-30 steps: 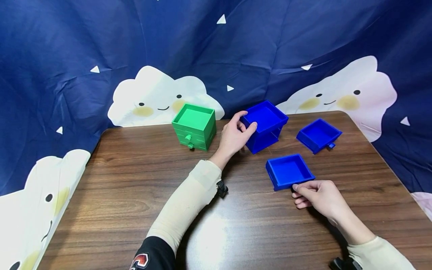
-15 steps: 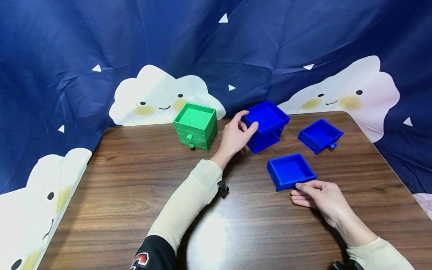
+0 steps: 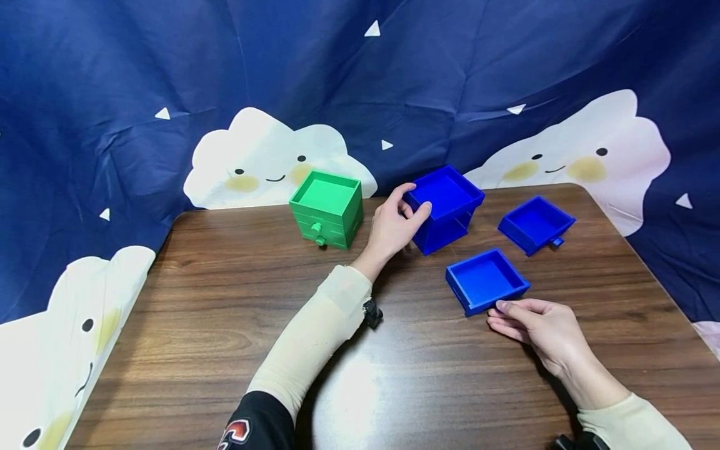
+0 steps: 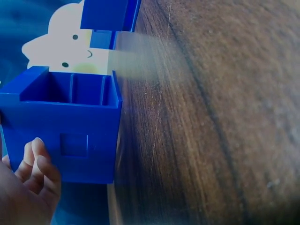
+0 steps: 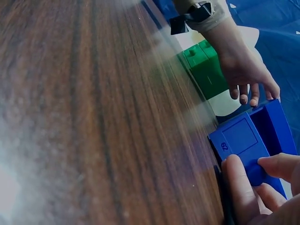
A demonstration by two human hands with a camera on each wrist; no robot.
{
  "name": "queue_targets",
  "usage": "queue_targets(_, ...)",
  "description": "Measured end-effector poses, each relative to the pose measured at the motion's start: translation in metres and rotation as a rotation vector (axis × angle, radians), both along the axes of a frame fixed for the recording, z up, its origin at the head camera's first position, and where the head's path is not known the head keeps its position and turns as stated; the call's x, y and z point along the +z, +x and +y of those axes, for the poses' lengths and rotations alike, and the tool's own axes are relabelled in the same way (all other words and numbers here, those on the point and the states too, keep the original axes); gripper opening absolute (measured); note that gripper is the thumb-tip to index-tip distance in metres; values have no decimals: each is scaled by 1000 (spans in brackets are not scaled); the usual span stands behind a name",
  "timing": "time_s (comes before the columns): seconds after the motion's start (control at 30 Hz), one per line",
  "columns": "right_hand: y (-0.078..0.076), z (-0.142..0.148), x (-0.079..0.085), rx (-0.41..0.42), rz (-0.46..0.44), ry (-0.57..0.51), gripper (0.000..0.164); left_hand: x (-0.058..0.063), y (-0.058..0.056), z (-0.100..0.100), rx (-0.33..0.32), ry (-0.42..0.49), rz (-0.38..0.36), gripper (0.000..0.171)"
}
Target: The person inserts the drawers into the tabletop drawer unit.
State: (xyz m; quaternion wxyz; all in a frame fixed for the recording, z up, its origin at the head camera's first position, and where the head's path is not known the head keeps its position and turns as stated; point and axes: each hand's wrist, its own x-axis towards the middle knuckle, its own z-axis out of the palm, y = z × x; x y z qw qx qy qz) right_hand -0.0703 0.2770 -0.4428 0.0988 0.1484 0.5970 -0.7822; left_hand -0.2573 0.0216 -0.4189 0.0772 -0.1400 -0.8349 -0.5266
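A blue drawer cabinet (image 3: pixel 444 194) with an open front stands at the back of the table. My left hand (image 3: pixel 388 228) holds its left side near the top, thumb on the front rim and fingers round the far corner. In the left wrist view, those fingers (image 4: pixel 37 164) lie against the cabinet's side, beside its divided slots. My right hand (image 3: pixel 548 334) pinches the round knob (image 5: pixel 255 172) of a blue drawer (image 3: pixel 486 281) between thumb and finger. That drawer is in front of the cabinet, hollow side up, slightly tilted, its far edge raised.
To the right, a second blue drawer (image 3: pixel 537 224) lies on the wooden table (image 3: pixel 225 325), knob towards the front right. A green drawer cabinet (image 3: pixel 326 209) with two knobs stands left of the blue one. Behind hangs a dark blue cloth (image 3: pixel 315 62) printed with clouds.
The pinched drawer has moved slightly towards the cabinet and its far edge has risen. My right fingers have straightened a little beneath it. The left hand keeps its hold on the cabinet.
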Motion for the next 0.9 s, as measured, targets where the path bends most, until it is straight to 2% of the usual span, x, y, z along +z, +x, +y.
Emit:
queue_targets(0.5,-7,1,2,-73,34,-77,26,1,0,0,1,4,4,52)
queue_targets(0.9,-21,-3,4,-72,69,-72,24,-1,-1,0,3,10,3,52)
